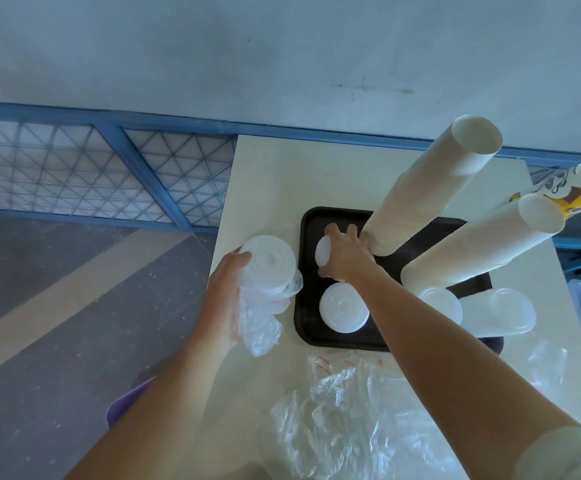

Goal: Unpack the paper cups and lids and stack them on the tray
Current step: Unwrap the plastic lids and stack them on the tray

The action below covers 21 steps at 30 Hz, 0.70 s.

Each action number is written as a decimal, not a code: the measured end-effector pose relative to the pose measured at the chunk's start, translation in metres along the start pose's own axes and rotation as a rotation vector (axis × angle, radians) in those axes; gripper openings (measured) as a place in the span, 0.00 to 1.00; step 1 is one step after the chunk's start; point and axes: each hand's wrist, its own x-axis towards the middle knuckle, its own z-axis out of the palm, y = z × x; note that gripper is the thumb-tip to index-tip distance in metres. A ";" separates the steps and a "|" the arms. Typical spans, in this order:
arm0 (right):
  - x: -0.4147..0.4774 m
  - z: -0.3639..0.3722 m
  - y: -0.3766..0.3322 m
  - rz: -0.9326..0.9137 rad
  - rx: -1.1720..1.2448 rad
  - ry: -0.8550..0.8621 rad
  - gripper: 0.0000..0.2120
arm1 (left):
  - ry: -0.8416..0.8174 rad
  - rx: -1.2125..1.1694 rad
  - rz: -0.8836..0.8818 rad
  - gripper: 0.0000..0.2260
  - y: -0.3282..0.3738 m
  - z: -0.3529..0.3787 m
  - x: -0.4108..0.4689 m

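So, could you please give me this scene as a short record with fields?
left hand: holds wrapped lid sleeve, left of the tray
right hand: grips small lid stack over the tray
cups: far cup stack and right cup stack, both standing on the tray
front lid stack: on the tray, untouched
empty plastic wrap: on the table, in front of the tray
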 end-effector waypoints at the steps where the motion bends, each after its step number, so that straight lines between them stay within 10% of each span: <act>1: 0.001 0.001 0.001 0.003 -0.003 -0.005 0.45 | 0.005 0.001 0.003 0.29 -0.001 0.001 0.000; 13: -0.014 -0.025 -0.008 -0.031 0.050 -0.058 0.47 | 0.006 0.056 0.056 0.28 0.007 0.001 -0.008; 17: -0.069 -0.085 -0.030 -0.329 0.175 0.155 0.40 | -0.039 0.057 0.027 0.29 0.018 0.005 -0.024; 21: -0.128 -0.120 -0.060 -0.682 -0.014 0.007 0.51 | -0.129 0.048 0.034 0.31 0.026 0.016 -0.043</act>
